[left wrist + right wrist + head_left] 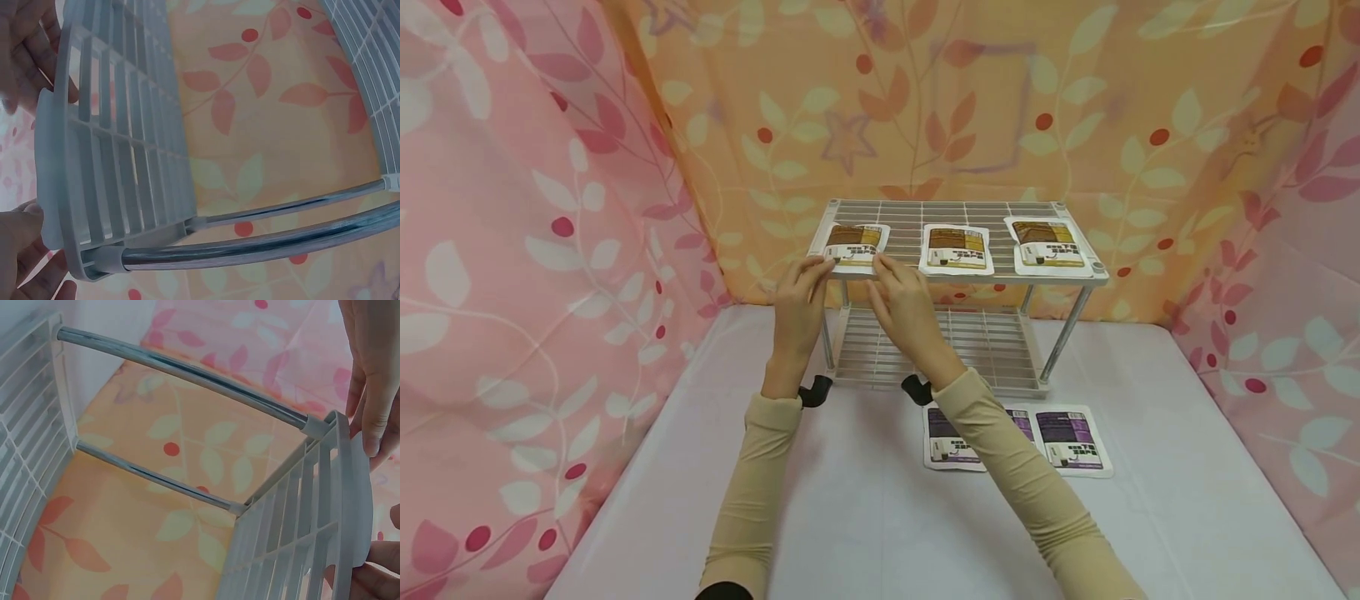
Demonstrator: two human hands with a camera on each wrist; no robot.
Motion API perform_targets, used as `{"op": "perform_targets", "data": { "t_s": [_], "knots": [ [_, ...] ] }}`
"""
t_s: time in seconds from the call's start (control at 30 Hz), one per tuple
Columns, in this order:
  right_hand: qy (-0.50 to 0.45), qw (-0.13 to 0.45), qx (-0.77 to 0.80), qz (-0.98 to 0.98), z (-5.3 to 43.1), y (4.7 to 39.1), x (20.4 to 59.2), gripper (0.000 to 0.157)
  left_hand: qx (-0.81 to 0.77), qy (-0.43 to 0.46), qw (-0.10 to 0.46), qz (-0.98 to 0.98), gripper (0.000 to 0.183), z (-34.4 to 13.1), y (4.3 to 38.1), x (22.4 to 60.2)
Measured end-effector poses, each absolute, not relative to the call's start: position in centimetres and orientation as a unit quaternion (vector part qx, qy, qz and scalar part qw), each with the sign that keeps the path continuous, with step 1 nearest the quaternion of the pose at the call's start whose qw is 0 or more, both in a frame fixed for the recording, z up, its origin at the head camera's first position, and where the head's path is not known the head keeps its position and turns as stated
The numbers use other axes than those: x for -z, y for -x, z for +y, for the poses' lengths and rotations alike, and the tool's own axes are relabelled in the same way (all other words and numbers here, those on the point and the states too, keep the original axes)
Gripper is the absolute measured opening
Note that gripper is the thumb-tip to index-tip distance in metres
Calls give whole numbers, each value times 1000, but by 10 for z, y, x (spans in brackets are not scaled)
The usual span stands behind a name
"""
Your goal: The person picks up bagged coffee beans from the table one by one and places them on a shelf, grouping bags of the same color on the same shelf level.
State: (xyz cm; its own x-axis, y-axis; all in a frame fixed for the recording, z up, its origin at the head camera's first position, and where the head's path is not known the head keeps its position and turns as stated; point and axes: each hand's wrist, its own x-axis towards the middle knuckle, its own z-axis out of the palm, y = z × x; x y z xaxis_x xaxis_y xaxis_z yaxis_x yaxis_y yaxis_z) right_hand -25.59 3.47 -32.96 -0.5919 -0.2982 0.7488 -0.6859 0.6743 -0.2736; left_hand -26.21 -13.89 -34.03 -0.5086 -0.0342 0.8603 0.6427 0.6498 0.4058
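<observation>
A flat white packet (855, 243) with a brown and yellow label lies at the left end of the rack's upper shelf (906, 218), by its front edge. At its left front corner, my left hand (800, 302) pinches the packet. My right hand (910, 310) touches the right front corner with its fingertips, the thumb apart and lower. In the left wrist view the packet (49, 169) shows edge-on against the slats, between both hands. Two like packets lie on the same shelf, one in the middle (957, 249) and one at the right (1048, 247).
The wire rack has a lower shelf (977, 342) joined by metal posts (1066, 333). Several packets with purple labels (1073, 442) lie in a row on the white table (865, 517) before it, partly behind my right sleeve. Patterned cloth (917, 108) encloses the back and sides.
</observation>
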Motion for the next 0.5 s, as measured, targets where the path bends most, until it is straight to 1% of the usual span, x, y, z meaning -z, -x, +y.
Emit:
{"op": "perform_targets", "data": {
  "t_s": [0.23, 0.5],
  "knots": [
    [-285, 334, -290, -850, 34, 258, 327, 42, 361, 193, 456, -791, 20, -141, 267, 340],
    [-269, 313, -262, -872, 33, 259, 326, 45, 366, 188, 445, -796, 19, -142, 271, 340]
  ]
}}
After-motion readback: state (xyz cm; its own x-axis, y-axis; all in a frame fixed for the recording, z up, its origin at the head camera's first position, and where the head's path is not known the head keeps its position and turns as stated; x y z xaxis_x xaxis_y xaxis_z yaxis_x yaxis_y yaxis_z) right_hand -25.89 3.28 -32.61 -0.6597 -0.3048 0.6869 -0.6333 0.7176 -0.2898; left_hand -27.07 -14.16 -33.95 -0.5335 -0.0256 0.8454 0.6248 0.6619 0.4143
